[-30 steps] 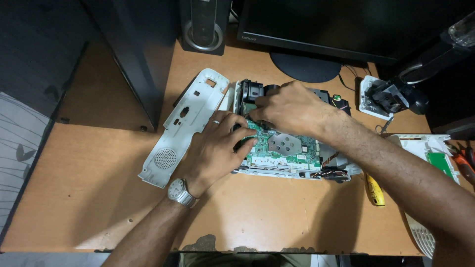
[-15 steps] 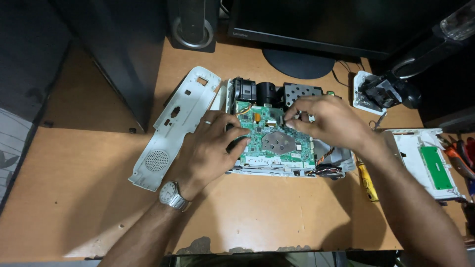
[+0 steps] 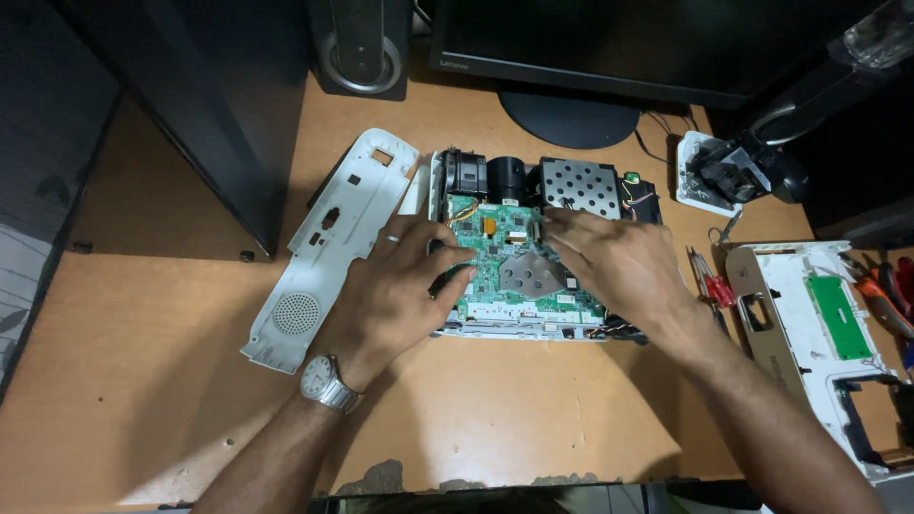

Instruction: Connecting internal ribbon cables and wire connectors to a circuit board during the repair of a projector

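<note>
2 hands (image 3: 395,290), 1 green circuit board (image 3: 509,271), 2 white cover panels (image 3: 328,243), 1 monitor (image 3: 647,43), 1 wristwatch (image 3: 324,381).

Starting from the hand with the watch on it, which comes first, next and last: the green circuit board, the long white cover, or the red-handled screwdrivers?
From the left hand, in the head view:
1. Green circuit board: right under its fingertips, touching.
2. Long white cover: just to its left on the desk, beside the knuckles.
3. Red-handled screwdrivers: far over on the right, past the right hand.
</note>
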